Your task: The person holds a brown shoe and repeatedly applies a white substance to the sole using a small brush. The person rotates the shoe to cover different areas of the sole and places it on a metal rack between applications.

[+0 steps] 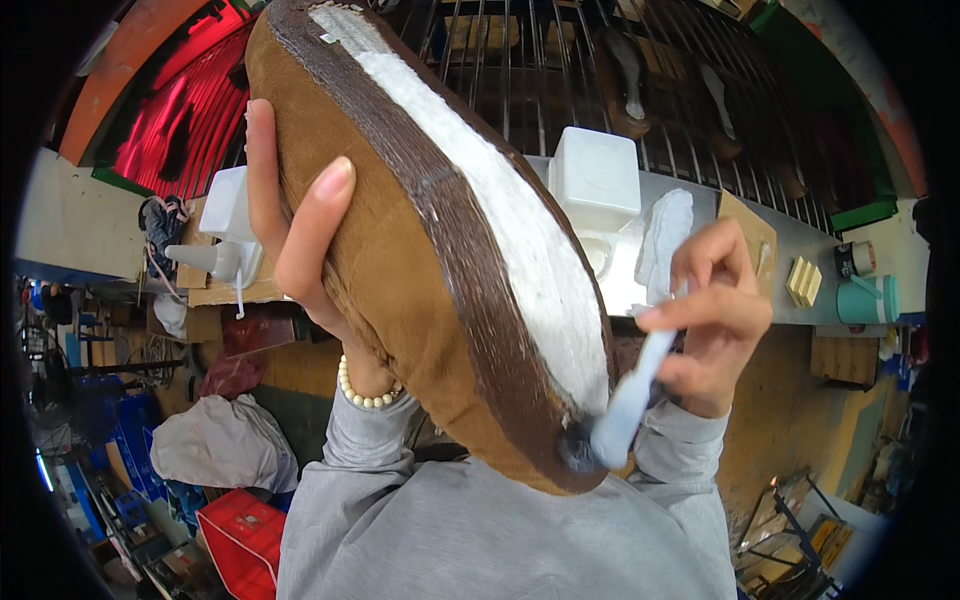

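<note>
My left hand (300, 225) grips a brown suede shoe (400, 250) from the left side, its underside turned up toward me. A dark brown rim frames the white-coated bottom (500, 225) of the shoe. My right hand (708, 315) holds a pale blue brush (630, 395) by its handle. The brush tip touches the shoe's near end, where the coating stops. A bead bracelet (365, 390) circles my left wrist.
A metal bench (790, 245) carries a white tub (595, 178), a white rag (665, 235), small wooden blocks (803, 282) and a teal cup (865, 300). A squeeze bottle (205, 258) stands at left. A wire rack (560, 60) with shoes is behind. A red crate (245, 540) sits on the floor.
</note>
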Demonstrator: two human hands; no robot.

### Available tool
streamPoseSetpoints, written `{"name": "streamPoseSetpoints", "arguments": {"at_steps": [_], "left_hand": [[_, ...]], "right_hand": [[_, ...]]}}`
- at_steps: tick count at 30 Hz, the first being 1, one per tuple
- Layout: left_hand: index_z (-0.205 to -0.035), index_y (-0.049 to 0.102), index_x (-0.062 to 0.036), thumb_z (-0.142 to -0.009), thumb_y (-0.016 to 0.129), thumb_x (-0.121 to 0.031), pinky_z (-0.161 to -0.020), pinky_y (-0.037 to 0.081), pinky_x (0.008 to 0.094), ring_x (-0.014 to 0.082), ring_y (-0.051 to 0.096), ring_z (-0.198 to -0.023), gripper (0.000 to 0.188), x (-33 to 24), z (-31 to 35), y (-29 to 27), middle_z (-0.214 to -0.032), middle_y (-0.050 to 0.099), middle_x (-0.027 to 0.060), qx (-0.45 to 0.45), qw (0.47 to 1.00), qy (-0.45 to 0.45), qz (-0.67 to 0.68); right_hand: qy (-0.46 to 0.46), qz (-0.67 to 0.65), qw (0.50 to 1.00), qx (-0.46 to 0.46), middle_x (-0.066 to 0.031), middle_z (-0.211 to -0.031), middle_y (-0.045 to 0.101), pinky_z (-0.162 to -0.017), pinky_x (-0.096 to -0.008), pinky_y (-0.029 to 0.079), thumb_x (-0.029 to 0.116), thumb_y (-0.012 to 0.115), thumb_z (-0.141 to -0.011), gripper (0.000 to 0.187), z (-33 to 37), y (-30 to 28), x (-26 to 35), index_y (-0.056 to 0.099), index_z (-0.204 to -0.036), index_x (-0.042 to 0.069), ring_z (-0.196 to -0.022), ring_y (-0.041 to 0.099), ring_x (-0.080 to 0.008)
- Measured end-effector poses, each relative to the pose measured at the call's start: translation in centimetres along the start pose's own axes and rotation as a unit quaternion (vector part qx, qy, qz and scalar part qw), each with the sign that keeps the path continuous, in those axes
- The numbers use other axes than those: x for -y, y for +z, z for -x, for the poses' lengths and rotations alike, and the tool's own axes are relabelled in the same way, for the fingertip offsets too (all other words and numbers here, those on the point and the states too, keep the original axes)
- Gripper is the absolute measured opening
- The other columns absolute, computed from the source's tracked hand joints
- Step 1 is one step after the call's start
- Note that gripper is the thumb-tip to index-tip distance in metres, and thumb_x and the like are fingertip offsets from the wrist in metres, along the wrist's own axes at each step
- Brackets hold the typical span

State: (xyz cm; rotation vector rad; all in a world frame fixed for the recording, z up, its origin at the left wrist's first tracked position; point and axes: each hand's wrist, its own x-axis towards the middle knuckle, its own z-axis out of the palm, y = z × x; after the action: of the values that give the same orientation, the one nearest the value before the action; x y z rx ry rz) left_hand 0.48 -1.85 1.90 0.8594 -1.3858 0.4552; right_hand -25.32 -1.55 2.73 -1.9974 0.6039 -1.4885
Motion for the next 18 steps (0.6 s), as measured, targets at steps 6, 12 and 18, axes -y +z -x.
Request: {"name": "streamPoseSetpoints", "arguments": {"at_steps": [6,12,18], "left_hand": [[-0.129,0.05,-0.0136,-0.092,0.071,-0.034,-0.117,0.036,0.0535,0.0416,0.042,-0.14,0.047,0.8,-0.3,0.0,-0.152,0.038,0.0283,0.003,0.999,0.035,-0.029],[-0.123,0.055,-0.017,-0.089,0.074,-0.034,-0.119,0.03,0.059,0.0425,0.041,-0.141,0.042,0.6,0.1,0.1,-0.151,0.041,0.0274,-0.005,0.999,0.013,0.037],[-0.121,0.058,-0.0175,-0.089,0.075,-0.032,-0.118,0.03,0.0609,0.0421,0.046,-0.138,0.039,-0.2,0.1,-0.1,-0.147,0.046,0.0271,-0.006,0.999,0.024,0.041]], "right_hand": [[0.009,0.089,0.995,-0.033,0.003,-0.082,0.041,-0.064,-0.0267,0.029,0.036,0.095,-0.047,0.047,-0.5,0.4,0.9,0.084,-0.088,0.015,-0.076,0.043,-0.0147],[0.032,0.188,0.982,-0.015,-0.0009,-0.087,0.042,-0.068,-0.028,0.032,0.043,0.086,-0.068,0.041,-2.7,0.5,1.5,0.079,-0.086,0.007,-0.08,0.043,-0.0161],[-0.014,0.143,0.99,0.009,-0.0011,-0.088,0.042,-0.069,-0.0285,0.034,0.044,0.088,-0.065,0.042,-3.1,-0.4,1.3,0.078,-0.085,0.008,-0.082,0.044,-0.0167]]}}
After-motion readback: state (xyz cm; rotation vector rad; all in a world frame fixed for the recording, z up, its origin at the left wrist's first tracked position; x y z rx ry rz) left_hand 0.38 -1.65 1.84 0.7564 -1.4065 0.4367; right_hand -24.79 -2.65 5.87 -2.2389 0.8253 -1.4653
